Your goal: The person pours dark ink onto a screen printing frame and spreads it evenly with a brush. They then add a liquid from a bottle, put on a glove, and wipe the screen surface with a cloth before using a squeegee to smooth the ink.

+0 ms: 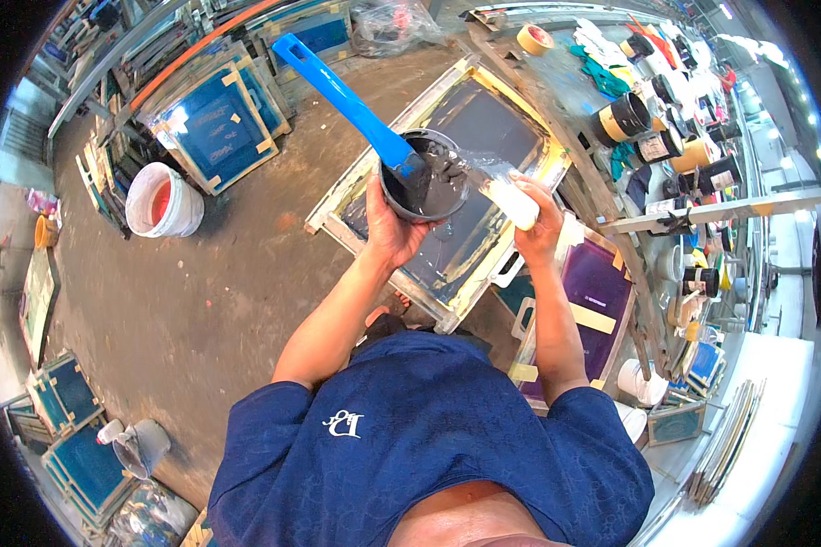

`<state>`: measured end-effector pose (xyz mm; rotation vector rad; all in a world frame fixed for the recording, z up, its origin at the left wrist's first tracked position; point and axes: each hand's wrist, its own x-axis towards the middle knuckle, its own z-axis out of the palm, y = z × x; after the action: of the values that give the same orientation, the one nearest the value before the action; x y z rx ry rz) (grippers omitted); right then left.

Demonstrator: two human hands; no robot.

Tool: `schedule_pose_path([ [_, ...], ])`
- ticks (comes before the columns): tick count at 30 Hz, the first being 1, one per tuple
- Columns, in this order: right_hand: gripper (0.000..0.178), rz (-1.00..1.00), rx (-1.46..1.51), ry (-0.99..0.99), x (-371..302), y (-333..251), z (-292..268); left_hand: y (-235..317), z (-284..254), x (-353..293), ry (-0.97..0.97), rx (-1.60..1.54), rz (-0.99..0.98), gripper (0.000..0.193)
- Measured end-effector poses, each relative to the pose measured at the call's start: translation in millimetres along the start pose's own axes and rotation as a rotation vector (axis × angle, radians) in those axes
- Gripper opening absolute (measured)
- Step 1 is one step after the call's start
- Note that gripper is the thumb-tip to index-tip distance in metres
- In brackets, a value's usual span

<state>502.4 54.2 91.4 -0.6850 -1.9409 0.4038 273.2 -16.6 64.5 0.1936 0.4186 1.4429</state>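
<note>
My left hand point(390, 230) grips a round dark tub point(414, 217) from its near left side. Thick dark grey ink point(445, 187) fills part of the tub. A wide blue-handled spatula point(342, 98) leans in it, its handle rising to the upper left. In my right hand point(540, 228) is a white piece with a clear, shiny plastic part that reaches to the tub's right rim; its exact kind I cannot make out. Below both hands lies a wooden-framed printing screen point(337, 233) with a dark mesh and yellowish edges.
A white bucket point(188, 211) with red inside stands on the floor at left. Blue screens point(214, 132) lean behind it. A purple screen point(595, 296) lies right of my right forearm. Ink tubs point(620, 118) crowd the right side, near a metal bar point(721, 212) and a tape roll point(535, 39).
</note>
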Motion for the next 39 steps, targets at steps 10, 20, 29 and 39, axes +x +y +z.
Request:
schedule_pose_path([
  [10, 0.027, 0.191, -0.227, -0.425, -8.6, 22.0, 40.0, 51.3, -17.7, -39.6, 0.091, -0.028, 0.186, 0.081],
  [20, 0.031, 0.197, -0.635, -0.553, -127.3, 19.6, 133.6, 65.5, -77.1, -79.3, 0.263, -0.011, 0.322, 0.089],
  [29, 0.035, 0.759, -0.052, -0.640, -58.4, 17.0, 76.6, 48.6, -107.8, -73.4, 0.239, -0.038, 0.235, 0.086],
  [39, 0.036, 0.699, 0.456, -0.030, -14.2, -0.5, -3.9, -1.8, -124.4, -2.9, 0.218, 0.108, 0.087, 0.070],
])
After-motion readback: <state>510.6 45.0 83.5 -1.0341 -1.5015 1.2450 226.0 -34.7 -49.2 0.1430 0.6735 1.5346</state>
